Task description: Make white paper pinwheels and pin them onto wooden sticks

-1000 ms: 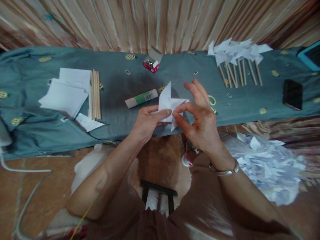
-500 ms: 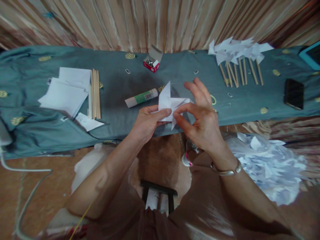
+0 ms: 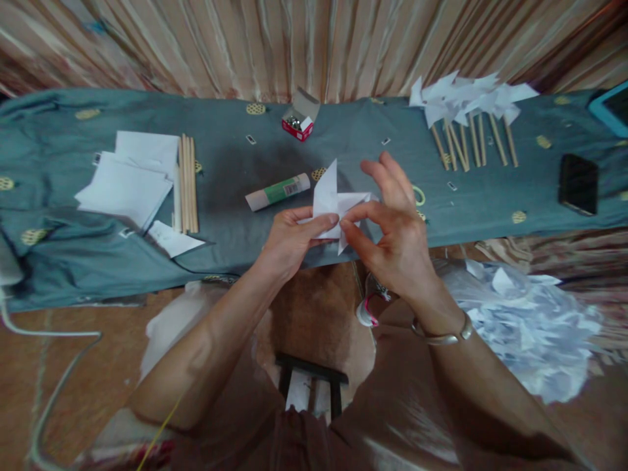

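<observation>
A white paper pinwheel (image 3: 326,190) is held between my hands above the table's front edge, one pointed blade standing up and another pointing down. My left hand (image 3: 289,241) grips its left side, thumb on top and fingers beneath. With thumb and index finger, my right hand (image 3: 392,232) pinches near the pinwheel's centre; the other fingers are raised. Whether a small pin sits in that pinch I cannot make out. Just behind my left hand lies a white and green glue stick (image 3: 278,191). A small red box of metal pins (image 3: 297,126) stands open farther back.
White paper sheets (image 3: 125,186) and wooden sticks (image 3: 187,184) lie at left. Finished pinwheels on sticks (image 3: 466,104) rest at back right, near a dark phone (image 3: 578,184). Yellow-green scissor handles (image 3: 418,195) show behind my right hand. A bag of folded paper (image 3: 524,327) stands at lower right.
Almost nothing differs. The pinwheel's upright blade has tilted slightly to the right, while both hands keep nearly the same position and grip.
</observation>
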The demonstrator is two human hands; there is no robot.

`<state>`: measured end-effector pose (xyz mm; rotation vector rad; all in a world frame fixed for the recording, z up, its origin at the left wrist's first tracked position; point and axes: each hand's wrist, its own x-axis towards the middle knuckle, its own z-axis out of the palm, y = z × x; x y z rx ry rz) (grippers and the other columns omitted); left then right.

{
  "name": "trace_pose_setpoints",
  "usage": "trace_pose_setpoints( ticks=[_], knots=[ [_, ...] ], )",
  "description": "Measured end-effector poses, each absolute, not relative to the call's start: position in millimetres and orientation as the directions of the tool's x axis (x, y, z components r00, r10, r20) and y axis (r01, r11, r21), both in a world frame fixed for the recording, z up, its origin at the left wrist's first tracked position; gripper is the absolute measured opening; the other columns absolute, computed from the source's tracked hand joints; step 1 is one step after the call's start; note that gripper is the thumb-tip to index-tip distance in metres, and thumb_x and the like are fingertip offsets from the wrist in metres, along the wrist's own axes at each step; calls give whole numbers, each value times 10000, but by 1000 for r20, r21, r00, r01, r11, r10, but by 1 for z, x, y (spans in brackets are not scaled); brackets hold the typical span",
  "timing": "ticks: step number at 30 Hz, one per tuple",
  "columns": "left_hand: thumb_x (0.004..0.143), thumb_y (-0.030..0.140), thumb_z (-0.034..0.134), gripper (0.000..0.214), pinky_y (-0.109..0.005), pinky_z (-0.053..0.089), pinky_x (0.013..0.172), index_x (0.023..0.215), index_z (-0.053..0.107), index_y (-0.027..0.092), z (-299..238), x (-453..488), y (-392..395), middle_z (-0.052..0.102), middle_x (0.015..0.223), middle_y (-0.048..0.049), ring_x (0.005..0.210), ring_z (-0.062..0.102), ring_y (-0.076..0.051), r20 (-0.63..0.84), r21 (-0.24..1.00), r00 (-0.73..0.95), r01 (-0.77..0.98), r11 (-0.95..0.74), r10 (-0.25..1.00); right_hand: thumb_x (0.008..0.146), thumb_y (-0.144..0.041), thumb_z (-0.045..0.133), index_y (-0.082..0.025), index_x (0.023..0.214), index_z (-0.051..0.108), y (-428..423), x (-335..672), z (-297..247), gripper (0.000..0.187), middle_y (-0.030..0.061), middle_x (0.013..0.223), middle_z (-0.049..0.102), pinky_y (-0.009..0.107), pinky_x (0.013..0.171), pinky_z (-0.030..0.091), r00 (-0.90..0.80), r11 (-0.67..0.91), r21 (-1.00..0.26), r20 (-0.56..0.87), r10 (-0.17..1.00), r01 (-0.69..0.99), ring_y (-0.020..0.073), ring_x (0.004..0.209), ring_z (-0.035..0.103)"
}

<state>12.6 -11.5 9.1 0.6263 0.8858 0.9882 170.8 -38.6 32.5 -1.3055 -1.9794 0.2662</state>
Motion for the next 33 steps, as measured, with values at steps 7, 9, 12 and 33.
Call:
trace_pose_setpoints(
  ticks=[7,9,12,33],
  knots=[
    [526,253,878,267,-306,576,688,727,756,126,8,12,-11,734,691,-23,619,661,-143,-338,787,267,-446,427,902,916,-459,537,-284,885,656,-39,170,33,215,-36,1491,463,612,1196,245,-182,434,-585,439,880,685,311,1482,257],
    [525,251,876,264,-310,575,687,721,752,125,9,12,-11,734,694,-25,618,662,-147,-347,780,265,-452,433,900,911,-463,546,-279,870,655,-39,170,34,218,-33,1486,473,604,1194,256,-173,428,-596,437,883,679,307,1480,265],
    [531,255,871,269,-318,576,696,729,750,121,11,12,-10,736,702,-31,635,669,-158,-359,765,279,-459,452,891,895,-462,575,-264,837,654,-39,172,37,221,-11,1476,490,584,1186,284,-155,414,-608,432,888,678,312,1468,293],
    [542,281,862,266,-314,570,681,743,760,140,8,8,-10,747,730,-36,632,668,-156,-342,835,266,-354,421,901,888,-401,599,-282,900,663,-39,186,36,135,-6,1489,480,635,1168,276,-259,470,-588,409,875,658,321,1449,336]
  ],
)
